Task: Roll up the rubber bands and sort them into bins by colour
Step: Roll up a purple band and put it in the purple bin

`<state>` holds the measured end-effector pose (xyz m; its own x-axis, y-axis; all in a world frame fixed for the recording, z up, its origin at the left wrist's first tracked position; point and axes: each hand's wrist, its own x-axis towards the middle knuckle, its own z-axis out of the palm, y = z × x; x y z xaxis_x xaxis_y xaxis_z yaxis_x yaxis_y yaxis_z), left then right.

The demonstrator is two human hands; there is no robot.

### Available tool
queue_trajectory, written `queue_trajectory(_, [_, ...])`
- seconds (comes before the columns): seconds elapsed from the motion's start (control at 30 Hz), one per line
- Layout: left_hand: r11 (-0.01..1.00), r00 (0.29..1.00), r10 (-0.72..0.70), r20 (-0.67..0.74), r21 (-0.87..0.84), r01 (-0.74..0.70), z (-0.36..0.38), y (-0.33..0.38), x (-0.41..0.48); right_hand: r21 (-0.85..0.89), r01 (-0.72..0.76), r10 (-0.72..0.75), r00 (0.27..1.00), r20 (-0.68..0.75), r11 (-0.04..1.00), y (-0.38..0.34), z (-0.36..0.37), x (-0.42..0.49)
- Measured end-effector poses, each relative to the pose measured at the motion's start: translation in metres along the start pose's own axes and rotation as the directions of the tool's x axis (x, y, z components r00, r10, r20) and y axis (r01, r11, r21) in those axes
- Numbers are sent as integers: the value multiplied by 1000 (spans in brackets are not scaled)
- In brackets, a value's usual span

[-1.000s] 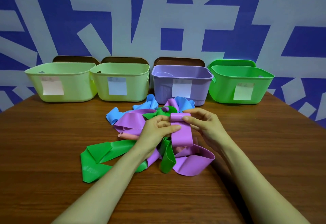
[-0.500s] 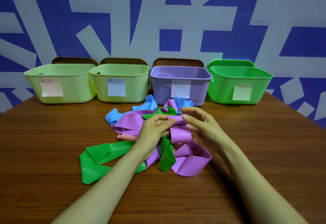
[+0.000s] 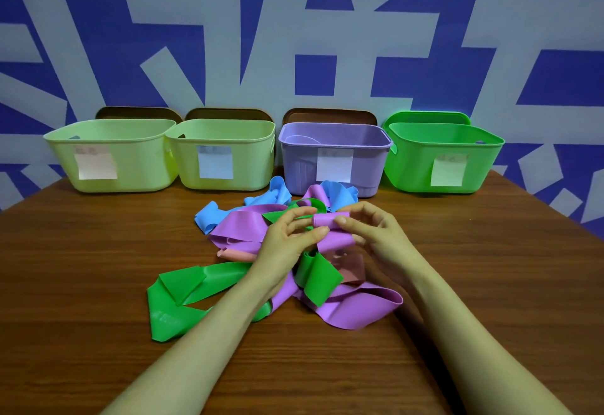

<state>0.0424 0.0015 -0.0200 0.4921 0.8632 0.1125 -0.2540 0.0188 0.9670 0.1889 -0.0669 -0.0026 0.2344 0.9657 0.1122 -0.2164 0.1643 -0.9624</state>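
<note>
At the middle of the frame, just above a tangled heap of bands, both hands meet on a small purple roll (image 3: 327,220). The left hand (image 3: 287,238) pinches its left end between thumb and curled forefinger. The right hand (image 3: 376,234) pinches the right end, thumb on the near face and the other fingers arched over the top. The roll's long axis runs left to right across the picture, square to both forearms. Its unwound tail (image 3: 336,241) drops toward the bottom of the frame and slips behind a green fold (image 3: 317,280). It probably continues into the wide purple loop (image 3: 359,310) lower right, so a good deal looks left to wind. Winding would have to draw that tail up from below, and the green fold lying over it may drag along. The purple bin (image 3: 300,169) stands straight above the roll in the frame, just past the heap, about equally near either hand. The green bin (image 3: 411,166) sits to its right and two yellow-green bins (image 3: 137,166) to its left. Blue bands (image 3: 206,218), a pink band (image 3: 235,255) and a long green band (image 3: 176,297) lie loose on the wooden table (image 3: 98,284).
</note>
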Motion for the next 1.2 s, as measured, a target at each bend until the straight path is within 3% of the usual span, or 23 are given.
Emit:
queue_trajectory(0.1, [996,996,-72,47,-40,74,0,1,0,65,23,-23,1000,3,998,-2,1,-2])
queue_trajectory(0.6, [994,999,-16,30,-105,19,1,5,-1,57,-8,6,999,39,998,1,-2,1])
queue_trajectory(0.9, [995,1000,27,13,-95,-26,1,3,-1,29,-120,120,993,5,992,3,0,3])
queue_trajectory(1.07, [998,999,54,6,-37,-54,-2,-1,1,77,-60,63,997,-42,995,6,-2,4])
queue_trajectory(1.2, [996,997,74,19,43,-74,-4,-2,2,9,6,-5,995,-98,1000,6,-2,6])
